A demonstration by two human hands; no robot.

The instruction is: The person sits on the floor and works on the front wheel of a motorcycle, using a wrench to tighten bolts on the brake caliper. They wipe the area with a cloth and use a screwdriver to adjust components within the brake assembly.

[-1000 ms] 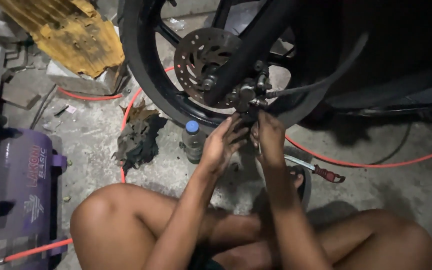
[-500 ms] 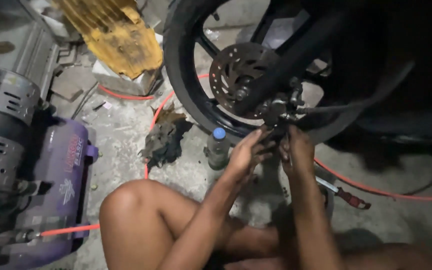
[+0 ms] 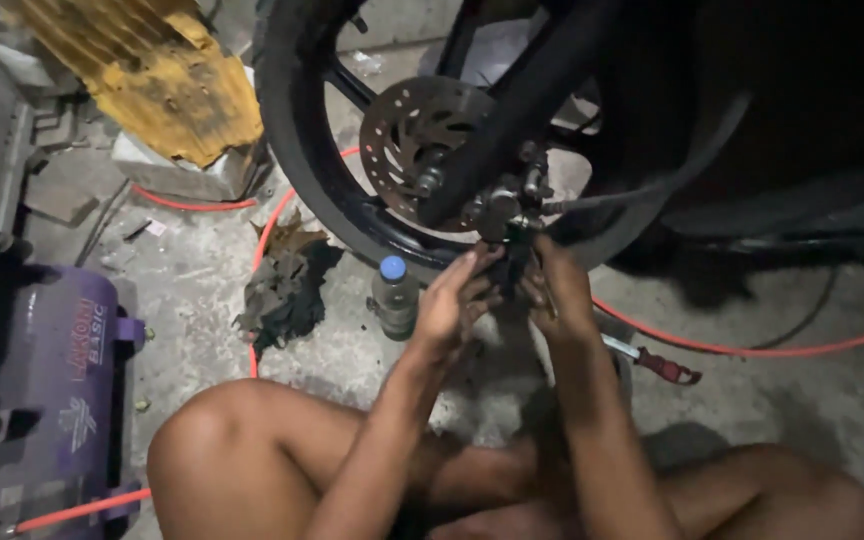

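A motorcycle wheel with a black tyre (image 3: 292, 150) and a drilled brake disc (image 3: 417, 140) stands in front of me. The brake caliper (image 3: 502, 205) sits at the disc's lower right, with a hose running off to the right. My left hand (image 3: 452, 300) and my right hand (image 3: 557, 290) reach up side by side under the caliper. Their fingertips close on its dark underside. Shadow hides what lies between the fingers. My bare knees are folded on the concrete floor below.
A small blue-capped bottle (image 3: 394, 295) and a dirty rag (image 3: 287, 280) lie left of my hands. A red-handled tool (image 3: 657, 362) and an orange hose (image 3: 752, 345) lie to the right. A purple tank (image 3: 47, 390) stands at far left, a yellow battered part (image 3: 152, 70) behind it.
My view has swung sideways and back a little. Both hands have stayed under the caliper, with only small finger movements.
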